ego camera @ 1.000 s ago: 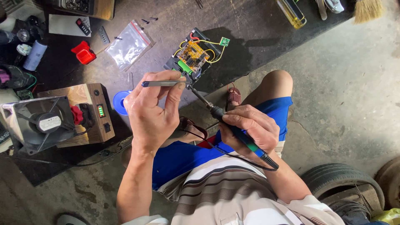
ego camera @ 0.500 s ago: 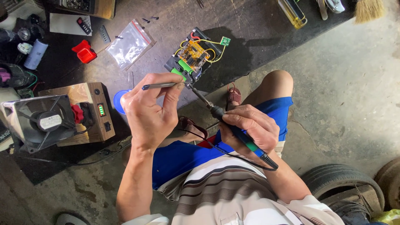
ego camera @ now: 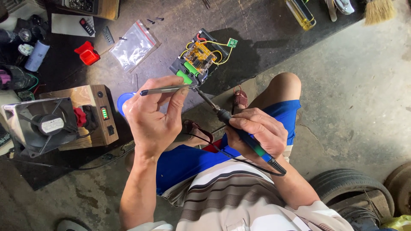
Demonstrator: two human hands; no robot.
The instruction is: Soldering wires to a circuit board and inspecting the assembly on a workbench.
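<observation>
Head view: left hand (ego camera: 150, 119) pinches tweezers (ego camera: 165, 90); right hand (ego camera: 257, 130) grips soldering iron (ego camera: 239, 130). Both tips meet at the circuit board (ego camera: 198, 57), just beyond the left fingers. Slip risk: hot tip bridges contacts, scorches wires.

The floor (ego camera: 359, 85) is bare grey concrete, stained and cracked, with darker damp patches at the near left. A dark mat (ego camera: 257, 38) covers the far left part of the floor, its edge running diagonally from the far right toward the near left. Daylight falls from the right, leaving the concrete bright and casting short, hard shadows toward the left. A worn rubber tyre (ego camera: 355, 188) lies at the near right, with a second tyre (ego camera: 400, 188) partly cut off at the right edge. No walls or windows are in view.
</observation>
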